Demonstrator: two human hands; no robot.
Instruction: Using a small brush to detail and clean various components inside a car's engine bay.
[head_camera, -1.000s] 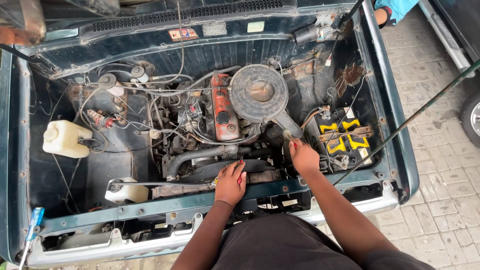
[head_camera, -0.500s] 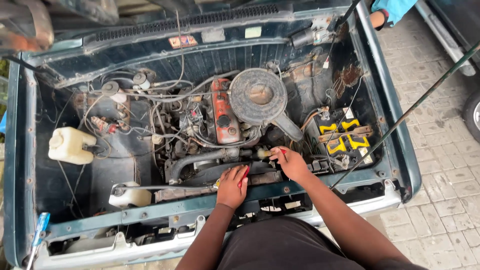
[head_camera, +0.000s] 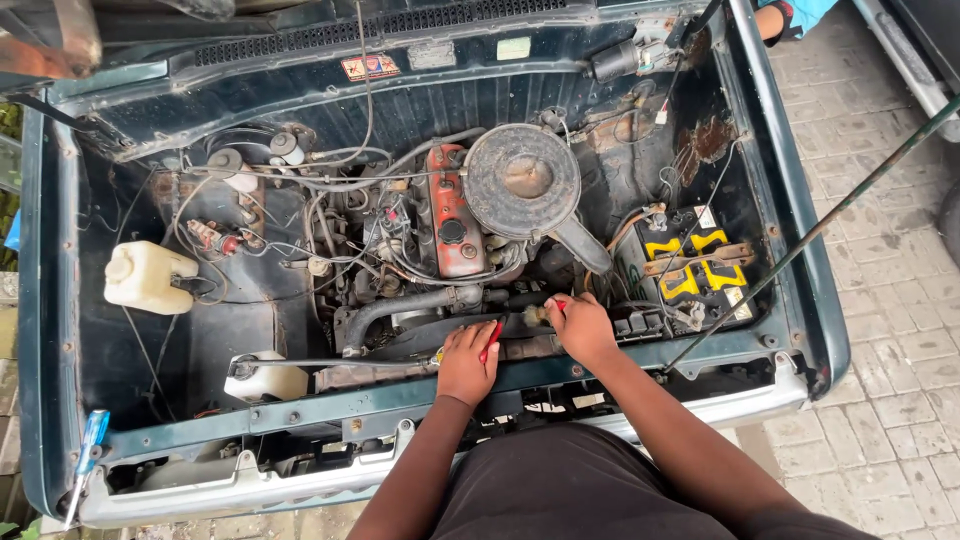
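Red-handled tool (head_camera: 492, 340), probably a screwdriver, lies under the left hand (head_camera: 467, 362), its handle showing between the fingers; the hand is closed loosely over it and rests on the front crossmember (head_camera: 330, 402) of the engine bay. The right hand (head_camera: 581, 328) sits just beside the left hand, on its right, fingers curled narrow around a small part at the front of the engine; what that part is cannot be told. A red tip shows at the right hand's fingertips.

Directly beyond both hands runs a black radiator hose (head_camera: 400, 310). Farther beyond stand the red valve cover (head_camera: 452, 215) and the round air cleaner (head_camera: 522, 178). To the right of the right hand sits the battery (head_camera: 690, 270) with yellow caps. A hood prop rod (head_camera: 810, 240) crosses diagonally past it. Well to the left of the left hand are two white fluid reservoirs (head_camera: 148, 277). A blue-handled screwdriver (head_camera: 88, 450) rests on the bumper (head_camera: 250, 490) at far left.
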